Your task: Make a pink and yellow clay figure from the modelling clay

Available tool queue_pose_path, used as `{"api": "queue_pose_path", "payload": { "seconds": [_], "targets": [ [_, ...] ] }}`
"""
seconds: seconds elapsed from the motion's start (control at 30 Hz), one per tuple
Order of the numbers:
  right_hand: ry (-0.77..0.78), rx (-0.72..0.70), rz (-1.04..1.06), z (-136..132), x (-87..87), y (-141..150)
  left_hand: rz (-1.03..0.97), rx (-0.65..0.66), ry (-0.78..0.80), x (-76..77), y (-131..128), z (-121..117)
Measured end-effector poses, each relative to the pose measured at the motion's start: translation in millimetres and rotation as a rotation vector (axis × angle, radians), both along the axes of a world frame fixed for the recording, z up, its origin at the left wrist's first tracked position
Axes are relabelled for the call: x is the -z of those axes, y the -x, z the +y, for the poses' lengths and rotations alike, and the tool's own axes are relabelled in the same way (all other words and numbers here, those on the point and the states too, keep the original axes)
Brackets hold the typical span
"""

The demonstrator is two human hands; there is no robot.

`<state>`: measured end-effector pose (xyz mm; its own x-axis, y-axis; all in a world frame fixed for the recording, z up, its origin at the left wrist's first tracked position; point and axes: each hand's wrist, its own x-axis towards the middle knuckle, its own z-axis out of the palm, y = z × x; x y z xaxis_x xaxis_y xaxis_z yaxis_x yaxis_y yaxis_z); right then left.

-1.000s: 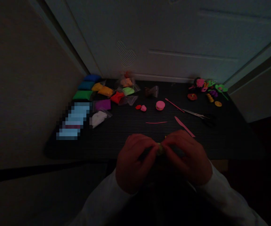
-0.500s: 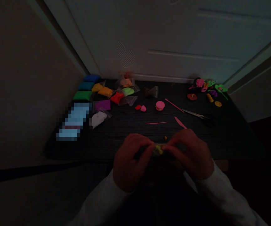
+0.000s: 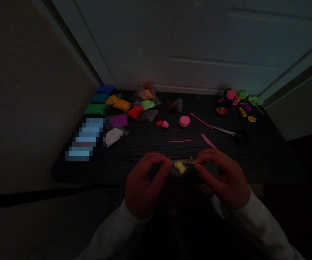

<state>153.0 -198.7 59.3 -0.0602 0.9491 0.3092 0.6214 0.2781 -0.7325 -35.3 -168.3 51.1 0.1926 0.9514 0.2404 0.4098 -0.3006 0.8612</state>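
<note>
Between my hands a small clear zip bag (image 3: pixel 175 171) is stretched by its top edge, with a lump of pale yellow clay (image 3: pixel 180 167) inside. My left hand (image 3: pixel 146 182) pinches the bag's left corner between thumb and fingertips. At the right corner, my right hand (image 3: pixel 224 177) pinches it the same way. Just beyond the bag, a tiny orange piece (image 3: pixel 191 157) lies on the dark table (image 3: pixel 142 141). A pink plastic knife (image 3: pixel 208 140) lies just past my right hand. Farther off is a thin pink strand (image 3: pixel 180 141).
A pink round sandwich-like piece (image 3: pixel 184 121), red and pink lumps (image 3: pixel 165 124), a pink stick (image 3: pixel 201 120) and scissors (image 3: pixel 227 132) lie mid-table. Several bagged colours, including a purple pack (image 3: pixel 118 120), sit left near a blurred screen (image 3: pixel 86 139). Small models (image 3: pixel 231 95) stand back right.
My hands have moved apart, the left one to the left. The bag, bunched between my fingers before, is now stretched flat, and the yellow lump shows more clearly.
</note>
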Motion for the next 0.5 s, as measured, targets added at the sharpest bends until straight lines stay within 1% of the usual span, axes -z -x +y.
{"api": "queue_pose_path", "payload": {
  "seconds": [0.13,0.3,0.5],
  "targets": [
    [-0.022,-0.025,-0.01,-0.5,-1.7,1.2,-0.041,0.043,-0.029,1.3,-0.1,0.1],
    [-0.082,-0.019,-0.016,-1.5,-2.5,2.3,-0.069,0.091,-0.066,1.5,-0.2,-0.1],
    [-0.074,-0.045,-0.014,-1.9,-4.3,4.0,-0.124,0.151,-0.084,4.1,-0.5,0.3]
  ]
}}
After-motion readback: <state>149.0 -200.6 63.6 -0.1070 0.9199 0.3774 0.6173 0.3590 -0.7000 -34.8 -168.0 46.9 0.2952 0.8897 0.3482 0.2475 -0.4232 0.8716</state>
